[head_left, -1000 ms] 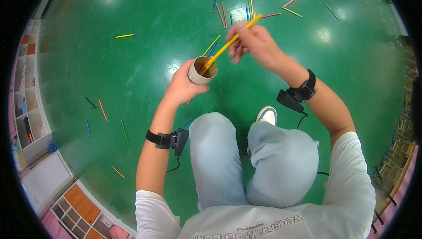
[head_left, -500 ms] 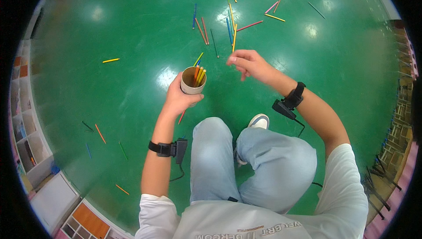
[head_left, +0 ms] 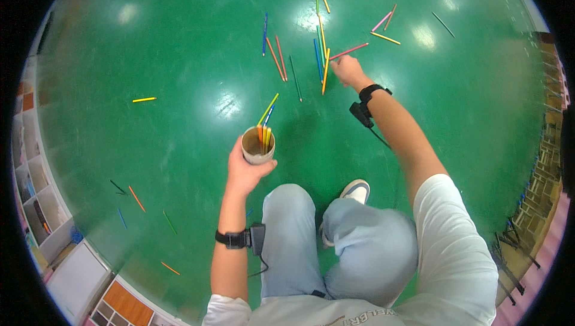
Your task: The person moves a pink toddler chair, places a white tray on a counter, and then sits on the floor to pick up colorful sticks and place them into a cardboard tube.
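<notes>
My left hand (head_left: 244,170) is wrapped round a pale cylindrical cup (head_left: 258,157), tilted so that its mouth shows. Orange and yellow colored pencils (head_left: 265,139) stand inside it. Just beyond the cup's rim are a light green pencil (head_left: 269,108) and a blue one. My right hand (head_left: 350,72) is stretched forward, low over a loose cluster of pencils. Its curled fingers are by the near end of a red pencil (head_left: 353,50) and beside a yellow-orange pencil (head_left: 326,73). The fingertips are partly hidden, so their grip does not show.
More pencils lie scattered over the green floor (head_left: 179,146): two reddish ones (head_left: 281,56), a yellow one (head_left: 144,99) at left, several at far right and lower left. White shelving (head_left: 36,173) curves along the left edge. Dark metal legs (head_left: 509,266) stand at right.
My right hand has moved forward and down to the pencil cluster, its fingers more curled. My left hand still holds the cup. The whole view has shifted, so the pencils sit lower in it.
</notes>
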Demonstrator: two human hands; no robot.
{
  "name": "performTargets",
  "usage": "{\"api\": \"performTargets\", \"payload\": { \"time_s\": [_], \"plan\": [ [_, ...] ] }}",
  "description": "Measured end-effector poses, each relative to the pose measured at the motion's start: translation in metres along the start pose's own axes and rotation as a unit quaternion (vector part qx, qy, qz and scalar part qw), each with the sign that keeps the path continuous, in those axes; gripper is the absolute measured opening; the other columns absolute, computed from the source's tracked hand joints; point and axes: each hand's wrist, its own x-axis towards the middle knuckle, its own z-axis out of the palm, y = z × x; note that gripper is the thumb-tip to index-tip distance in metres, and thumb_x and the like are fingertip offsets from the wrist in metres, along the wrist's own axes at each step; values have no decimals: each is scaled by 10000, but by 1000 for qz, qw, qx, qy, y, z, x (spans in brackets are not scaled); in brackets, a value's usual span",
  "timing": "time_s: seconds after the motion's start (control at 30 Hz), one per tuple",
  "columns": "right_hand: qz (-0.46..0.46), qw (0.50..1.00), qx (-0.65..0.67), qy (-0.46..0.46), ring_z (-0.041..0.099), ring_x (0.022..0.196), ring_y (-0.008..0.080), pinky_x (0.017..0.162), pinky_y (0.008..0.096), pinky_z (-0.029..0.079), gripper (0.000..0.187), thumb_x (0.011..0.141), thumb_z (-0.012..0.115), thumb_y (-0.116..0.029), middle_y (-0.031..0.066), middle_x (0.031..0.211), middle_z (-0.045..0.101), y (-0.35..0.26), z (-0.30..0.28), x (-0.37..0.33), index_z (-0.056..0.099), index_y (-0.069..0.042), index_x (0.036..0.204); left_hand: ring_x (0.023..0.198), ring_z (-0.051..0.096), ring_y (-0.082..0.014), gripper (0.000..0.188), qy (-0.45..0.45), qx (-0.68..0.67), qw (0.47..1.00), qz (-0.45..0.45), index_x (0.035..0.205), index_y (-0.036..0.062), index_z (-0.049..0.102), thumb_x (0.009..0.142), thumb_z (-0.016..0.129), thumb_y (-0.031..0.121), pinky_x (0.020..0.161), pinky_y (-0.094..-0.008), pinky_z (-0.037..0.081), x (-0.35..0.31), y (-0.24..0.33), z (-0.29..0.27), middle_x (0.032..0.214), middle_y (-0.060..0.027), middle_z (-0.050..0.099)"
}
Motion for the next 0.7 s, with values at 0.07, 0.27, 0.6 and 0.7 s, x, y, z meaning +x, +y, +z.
{"api": "performTargets", "payload": {
  "time_s": [0.07,0.27,0.6,0.7],
  "plan": [
    [13,999,-44,-4,684,746,376,730,450,561,388,882,582,-330,243,838,683,5,13,21,667,48,907,990,613,-146,600,4,-6,1000,0,1168,37,560,614,792,31,886,-316,492,-1,-5,2,1080,-51,637],
    [-51,990,-121,42,662,913,393,807,453,538,292,874,571,-227,260,945,669,0,56,26,610,54,940,1020,606,-145,651,28,-41,997,-58,1197,40,548,597,798,21,906,-308,481,-2,-24,13,1113,-49,627],
    [-18,993,45,-107,684,658,341,565,411,571,272,879,541,-175,235,792,635,14,5,-19,578,93,869,1035,612,-163,670,-19,-41,998,-41,1218,24,543,599,800,31,913,-316,481,28,-14,36,1112,-63,633],
    [-24,957,277,-82,607,476,212,472,353,563,217,913,519,-165,133,704,603,15,-25,-48,545,50,894,1020,613,-159,678,-48,5,999,-16,1219,26,543,591,798,41,905,-318,485,44,-2,45,1101,-59,635]
  ]
}}
